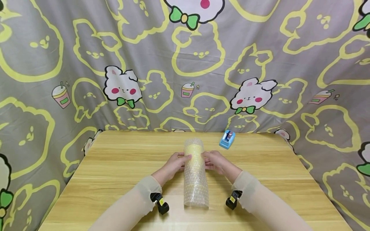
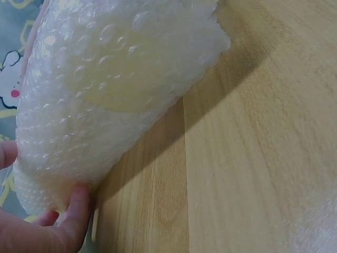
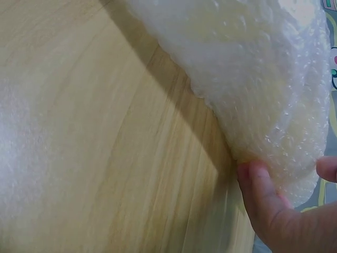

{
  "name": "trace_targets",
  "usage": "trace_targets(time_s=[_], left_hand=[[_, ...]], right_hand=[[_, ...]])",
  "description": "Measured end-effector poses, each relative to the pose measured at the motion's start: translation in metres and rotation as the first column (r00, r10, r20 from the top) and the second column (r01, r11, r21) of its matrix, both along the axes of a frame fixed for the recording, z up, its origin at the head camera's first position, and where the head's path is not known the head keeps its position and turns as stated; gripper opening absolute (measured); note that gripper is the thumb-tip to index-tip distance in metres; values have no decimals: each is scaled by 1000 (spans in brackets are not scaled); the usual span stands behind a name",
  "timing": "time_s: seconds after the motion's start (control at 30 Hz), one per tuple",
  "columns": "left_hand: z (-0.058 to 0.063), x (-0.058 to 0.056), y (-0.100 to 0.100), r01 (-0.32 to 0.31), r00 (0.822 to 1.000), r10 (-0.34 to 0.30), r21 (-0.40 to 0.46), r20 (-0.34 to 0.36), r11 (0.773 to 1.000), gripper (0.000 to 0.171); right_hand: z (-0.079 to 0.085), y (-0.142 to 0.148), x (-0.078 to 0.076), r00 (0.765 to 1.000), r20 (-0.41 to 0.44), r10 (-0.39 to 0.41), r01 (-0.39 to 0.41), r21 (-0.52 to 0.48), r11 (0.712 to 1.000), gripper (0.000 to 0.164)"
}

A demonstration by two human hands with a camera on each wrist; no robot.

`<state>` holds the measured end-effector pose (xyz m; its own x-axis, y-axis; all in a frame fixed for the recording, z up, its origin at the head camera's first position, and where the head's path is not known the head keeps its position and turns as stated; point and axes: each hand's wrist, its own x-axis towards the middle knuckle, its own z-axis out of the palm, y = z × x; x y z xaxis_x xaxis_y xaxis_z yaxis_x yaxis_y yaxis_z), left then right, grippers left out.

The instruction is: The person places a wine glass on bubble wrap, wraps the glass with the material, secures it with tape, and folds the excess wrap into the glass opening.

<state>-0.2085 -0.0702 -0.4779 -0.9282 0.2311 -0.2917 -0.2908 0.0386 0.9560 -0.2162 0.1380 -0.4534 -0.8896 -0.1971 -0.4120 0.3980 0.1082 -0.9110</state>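
A long roll of bubble wrap [image 1: 196, 179] stretches lengthwise over the middle of the table, with something yellowish showing through its layers. My left hand [image 1: 174, 165] grips its left side toward the far end, thumb on top and fingers low at the side. Opposite it, my right hand [image 1: 218, 162] holds the right side the same way. In the left wrist view the bubble wrap [image 2: 105, 95] rises from the fingers [image 2: 78, 211]. The right wrist view has fingertips pressed under the edge of the bubble wrap [image 3: 263, 95].
A blue tape dispenser [image 1: 227, 140] stands near the back edge of the wooden table [image 1: 121, 160], right of the roll. Behind the table hangs a grey curtain [image 1: 162, 48] with cartoon prints, also running along both sides.
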Motion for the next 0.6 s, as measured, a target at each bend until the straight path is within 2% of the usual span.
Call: trace_targets(time_s=[0.17,0.4,0.6], left_hand=[[2,0,0,-12,1000,12,3,8,1000,68],[2,-1,-1,-14,1000,14,23,11,1000,64],[2,-1,-1,-11,1000,11,37,7,999,60]], right_hand=[[2,1,3,1000,-17,16,-17,-24,1000,47],[-3,-3,0,999,20,-37,37,17,999,46],[-3,-3,-1,998,29,-52,52,20,998,44]])
